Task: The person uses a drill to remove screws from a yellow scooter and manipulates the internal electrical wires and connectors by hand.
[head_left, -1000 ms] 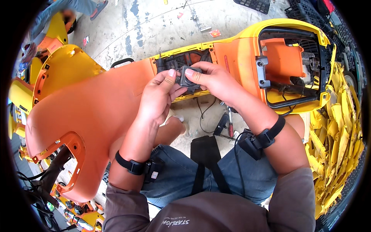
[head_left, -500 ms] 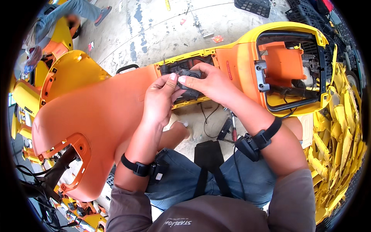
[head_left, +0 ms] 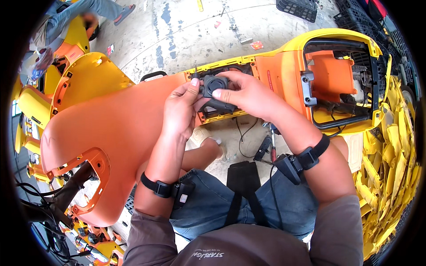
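A dark grey plastic part with a round ring-shaped opening (head_left: 214,85) is held above the open middle of an orange and yellow scooter body (head_left: 120,119). My right hand (head_left: 253,94) grips it from the right, with the thumb on its front below the ring. My left hand (head_left: 181,106) is closed against the part's left edge, thumb and fingertips pinched together. Whether anything small sits in that pinch is hidden. Beneath the hands, dark components show in the body's long opening, which a yellow frame edge (head_left: 222,117) borders.
A red-handled screwdriver (head_left: 273,153) and a black cable (head_left: 241,137) lie on the floor near my knees. Yellow panels (head_left: 384,177) are piled at right. Behind the body stands a black crate (head_left: 297,9). Another person's leg (head_left: 95,8) shows at upper left, by more scooter bodies.
The dark grey part has come up and turned in my hands, so its round opening now shows. My right thumb has moved down its front. The whole view has shifted slightly.
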`<state>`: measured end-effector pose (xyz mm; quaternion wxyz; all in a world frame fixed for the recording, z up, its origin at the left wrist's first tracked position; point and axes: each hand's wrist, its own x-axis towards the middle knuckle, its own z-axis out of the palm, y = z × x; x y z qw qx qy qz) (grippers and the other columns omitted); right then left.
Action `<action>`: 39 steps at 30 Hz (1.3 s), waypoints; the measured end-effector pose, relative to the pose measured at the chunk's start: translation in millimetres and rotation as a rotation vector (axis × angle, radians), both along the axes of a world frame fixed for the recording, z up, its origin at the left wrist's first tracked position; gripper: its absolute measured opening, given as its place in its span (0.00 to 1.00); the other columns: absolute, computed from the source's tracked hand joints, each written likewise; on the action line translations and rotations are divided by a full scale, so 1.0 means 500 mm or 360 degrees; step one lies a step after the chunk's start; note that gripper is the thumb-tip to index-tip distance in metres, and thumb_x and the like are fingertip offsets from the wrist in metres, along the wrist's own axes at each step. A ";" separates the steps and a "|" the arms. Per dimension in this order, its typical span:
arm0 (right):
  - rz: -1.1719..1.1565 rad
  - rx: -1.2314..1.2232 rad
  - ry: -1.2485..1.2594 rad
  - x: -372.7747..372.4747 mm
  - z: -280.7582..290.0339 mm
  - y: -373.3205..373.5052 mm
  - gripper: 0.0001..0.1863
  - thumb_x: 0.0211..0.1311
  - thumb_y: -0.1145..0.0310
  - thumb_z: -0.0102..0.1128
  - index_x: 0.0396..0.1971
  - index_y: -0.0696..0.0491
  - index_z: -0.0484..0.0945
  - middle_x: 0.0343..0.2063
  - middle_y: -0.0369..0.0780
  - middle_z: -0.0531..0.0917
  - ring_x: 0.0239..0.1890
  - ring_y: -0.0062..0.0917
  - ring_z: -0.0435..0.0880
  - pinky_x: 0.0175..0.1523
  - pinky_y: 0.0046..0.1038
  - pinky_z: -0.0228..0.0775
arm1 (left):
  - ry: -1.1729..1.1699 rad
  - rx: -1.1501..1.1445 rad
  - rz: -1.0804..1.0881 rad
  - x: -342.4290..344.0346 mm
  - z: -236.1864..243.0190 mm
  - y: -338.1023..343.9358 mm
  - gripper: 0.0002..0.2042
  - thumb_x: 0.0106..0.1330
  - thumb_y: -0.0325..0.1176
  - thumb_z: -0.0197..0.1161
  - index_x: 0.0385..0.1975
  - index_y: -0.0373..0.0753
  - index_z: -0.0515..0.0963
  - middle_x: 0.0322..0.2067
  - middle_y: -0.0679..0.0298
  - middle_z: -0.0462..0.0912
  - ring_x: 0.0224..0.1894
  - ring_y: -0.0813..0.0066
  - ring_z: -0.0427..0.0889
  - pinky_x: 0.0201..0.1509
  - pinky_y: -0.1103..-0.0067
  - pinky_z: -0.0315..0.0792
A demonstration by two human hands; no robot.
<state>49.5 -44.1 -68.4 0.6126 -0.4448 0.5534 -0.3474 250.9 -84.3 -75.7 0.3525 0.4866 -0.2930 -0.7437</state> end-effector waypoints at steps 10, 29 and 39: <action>-0.0320 -0.0063 0.0170 0.024 -0.005 -0.014 0.30 0.66 0.43 0.65 0.46 0.60 0.84 0.37 0.48 0.88 0.40 0.30 0.88 0.47 0.30 0.78 | 0.0019 -0.0015 0.0039 -0.017 0.008 0.018 0.13 0.79 0.36 0.58 0.45 0.31 0.81 0.40 0.60 0.86 0.41 0.75 0.87 0.49 0.80 0.85; -0.0073 -0.0187 0.0338 0.010 0.001 -0.010 0.31 0.59 0.52 0.75 0.53 0.60 0.81 0.37 0.47 0.89 0.40 0.29 0.89 0.47 0.31 0.79 | -0.0010 0.0082 0.0063 -0.002 -0.002 -0.002 0.13 0.78 0.36 0.60 0.44 0.30 0.80 0.38 0.58 0.85 0.40 0.75 0.86 0.48 0.81 0.84; -0.0312 0.0271 -0.0134 0.005 -0.016 -0.012 0.25 0.73 0.50 0.60 0.51 0.58 0.83 0.35 0.37 0.86 0.35 0.19 0.82 0.43 0.24 0.73 | -0.0220 -0.0075 0.0063 -0.034 -0.003 0.019 0.12 0.77 0.35 0.61 0.44 0.30 0.82 0.41 0.59 0.87 0.43 0.75 0.85 0.51 0.80 0.80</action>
